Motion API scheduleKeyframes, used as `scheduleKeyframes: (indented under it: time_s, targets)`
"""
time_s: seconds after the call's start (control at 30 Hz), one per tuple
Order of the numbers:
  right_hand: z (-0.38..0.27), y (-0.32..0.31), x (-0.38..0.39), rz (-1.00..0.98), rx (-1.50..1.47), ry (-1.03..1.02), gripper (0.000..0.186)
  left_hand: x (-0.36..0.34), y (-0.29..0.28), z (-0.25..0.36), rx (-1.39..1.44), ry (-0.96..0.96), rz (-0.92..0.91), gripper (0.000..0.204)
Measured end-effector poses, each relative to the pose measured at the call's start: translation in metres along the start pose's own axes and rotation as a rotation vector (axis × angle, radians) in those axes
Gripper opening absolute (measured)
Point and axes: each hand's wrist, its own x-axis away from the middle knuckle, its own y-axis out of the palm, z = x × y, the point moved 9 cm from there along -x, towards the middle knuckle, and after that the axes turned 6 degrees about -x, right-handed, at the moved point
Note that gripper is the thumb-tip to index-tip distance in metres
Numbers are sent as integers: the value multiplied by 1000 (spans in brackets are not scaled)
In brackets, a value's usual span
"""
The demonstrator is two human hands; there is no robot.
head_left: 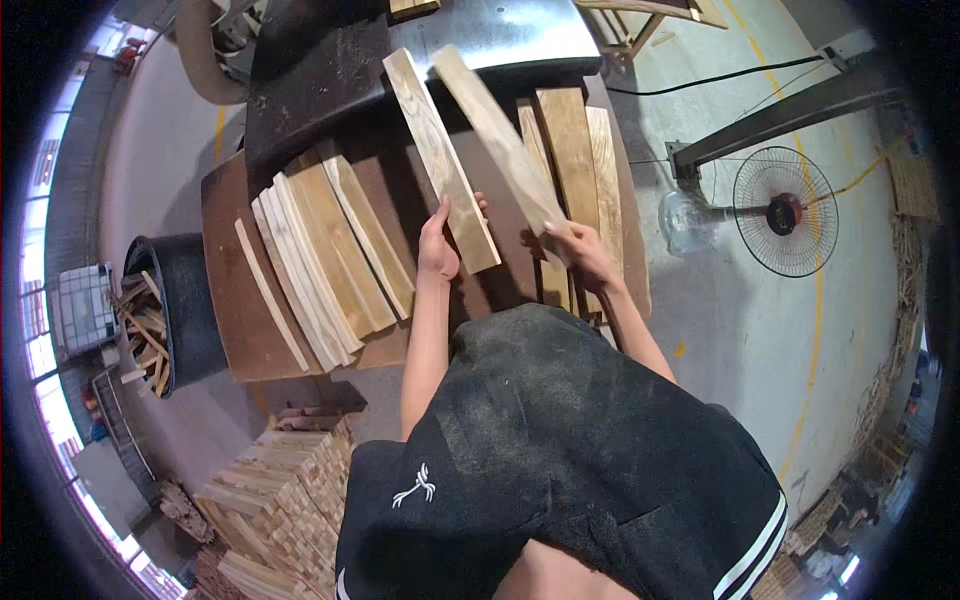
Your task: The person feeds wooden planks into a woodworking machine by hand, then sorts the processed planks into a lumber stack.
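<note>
My left hand (440, 247) is closed round a pale wooden board (437, 150), thumb on its near side and fingertips showing at the far edge. A second wooden board (500, 145), slightly blurred, is gripped near its lower end by my right hand (580, 253). Both boards are held over the brown table (235, 300), their far ends close together and pointing away from me. To the left lies a row of wooden strips (320, 235) side by side. Several more boards (567, 140) lie at the right, partly under my right hand.
Beyond the brown table is a dark machine table (320, 85) with a shiny metal top. A black bin (195, 325) of wood offcuts stands at left, near stacked lumber (290, 500). On the right are a fan (785, 212) and a dark metal beam (780, 115).
</note>
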Motion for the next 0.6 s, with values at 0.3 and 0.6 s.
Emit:
scheduleKeyframes:
  time_s: [0.3,0.6]
  targets:
    - [11,-64,63,169,189,-64,27,67,49,3,727,-89,-538,89]
    - [-10,-31,43,34,-26,-61,51,71,-5,33,819,267,-321,106]
